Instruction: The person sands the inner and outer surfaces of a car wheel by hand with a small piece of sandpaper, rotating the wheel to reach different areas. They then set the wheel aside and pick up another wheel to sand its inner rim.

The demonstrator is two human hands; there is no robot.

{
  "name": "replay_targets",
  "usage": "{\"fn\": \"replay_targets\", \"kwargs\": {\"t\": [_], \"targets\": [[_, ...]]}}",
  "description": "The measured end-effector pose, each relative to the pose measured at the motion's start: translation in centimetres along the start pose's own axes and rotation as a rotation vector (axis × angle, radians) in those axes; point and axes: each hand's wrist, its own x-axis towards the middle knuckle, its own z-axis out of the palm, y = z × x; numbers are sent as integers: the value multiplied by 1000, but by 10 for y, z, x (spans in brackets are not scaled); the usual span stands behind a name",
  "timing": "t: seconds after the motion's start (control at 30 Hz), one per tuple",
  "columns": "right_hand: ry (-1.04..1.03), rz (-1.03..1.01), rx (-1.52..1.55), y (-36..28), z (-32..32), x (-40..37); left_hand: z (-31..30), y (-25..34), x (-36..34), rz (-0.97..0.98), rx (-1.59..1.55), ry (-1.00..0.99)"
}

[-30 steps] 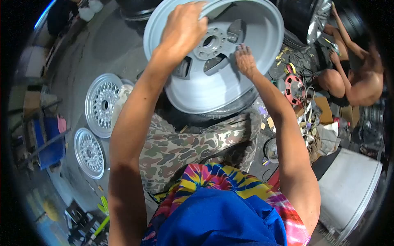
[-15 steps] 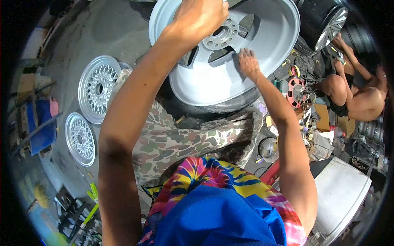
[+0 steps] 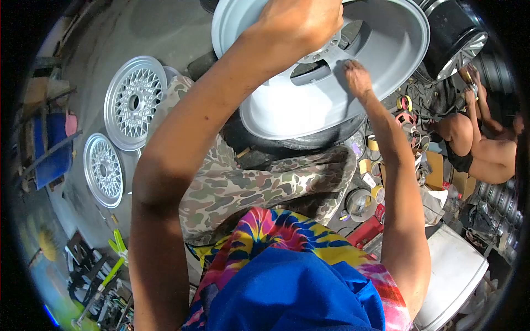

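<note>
A large grey primed wheel rim (image 3: 298, 113) rests tilted on a black tyre (image 3: 298, 144) in front of my knees. My left hand (image 3: 301, 22) grips the rim's upper edge near the hub. My right hand (image 3: 358, 74) presses flat-fingered against the inner barrel beside a spoke opening; whether it holds anything, such as a small pad, cannot be told. My legs in camouflage trousers (image 3: 259, 185) lie below the tyre.
Two silver mesh-pattern wheels (image 3: 135, 102) (image 3: 104, 168) lie on the concrete floor at left. A black wheel (image 3: 455, 41) stands at upper right. Tape rolls (image 3: 406, 103), tins and clutter sit at right, where another person (image 3: 480, 151) crouches. A white panel (image 3: 452, 276) lies at lower right.
The view has swung down and left, so the rim sits higher and further right in frame. My right hand has slid rightward along the inner barrel; my left hand keeps its grip on the rim.
</note>
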Motion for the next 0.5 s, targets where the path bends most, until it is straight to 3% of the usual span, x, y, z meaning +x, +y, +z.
{"fn": "replay_targets", "kwargs": {"t": [0.03, 0.07, 0.13, 0.23, 0.3, 0.37, 0.43, 0.5], "targets": [[141, 26, 137, -16, 8, -7, 3, -2, -1, 146, 62, 115], [-137, 227, 244, -40, 16, -8, 1, -2, 1, 104, 1, 75], [138, 212, 392, -102, 28, -3, -2, -2, 5, 104, -3, 92], [160, 343, 850, -188, -23, 7, -8, -2, 9, 88, -21, 71], [218, 227, 922, -197, -46, 9, -9, -2, 7, 68, -38, 37], [269, 102, 735, -170, -13, 0, -9, -4, 8, 101, 17, 36], [59, 121, 518, -127, 2, -6, -7, -6, 6, 67, -17, 31], [91, 118, 405, -111, -2, -4, -8, -5, 6, 25, -53, 30]]}}
